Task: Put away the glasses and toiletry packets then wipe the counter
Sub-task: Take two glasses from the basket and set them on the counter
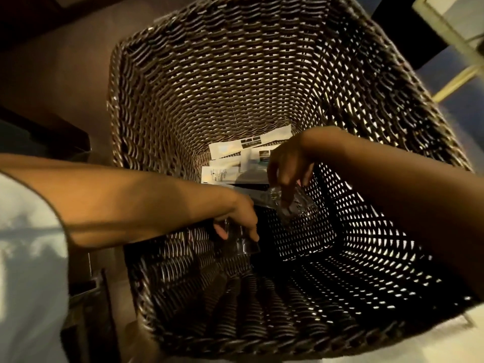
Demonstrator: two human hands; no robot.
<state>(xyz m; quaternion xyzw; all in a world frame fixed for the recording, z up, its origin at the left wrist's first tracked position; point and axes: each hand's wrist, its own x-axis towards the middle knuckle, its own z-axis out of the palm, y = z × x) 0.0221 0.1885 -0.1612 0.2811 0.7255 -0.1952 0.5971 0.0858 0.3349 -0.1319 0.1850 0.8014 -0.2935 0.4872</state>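
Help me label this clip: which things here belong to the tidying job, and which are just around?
Job:
- left hand holding a glass
- right hand holding a second glass
- toiletry packets
- wicker basket

Just around:
- pale frame, top right

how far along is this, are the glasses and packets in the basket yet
Done: several white toiletry packets already lie at the bottom of the woven basket. In hand: both arms reach deep inside, the left hand gripping one clear glass and the right hand another glass, neither yet released. Left: setting both glasses down, then wiping the counter, which is out of view.
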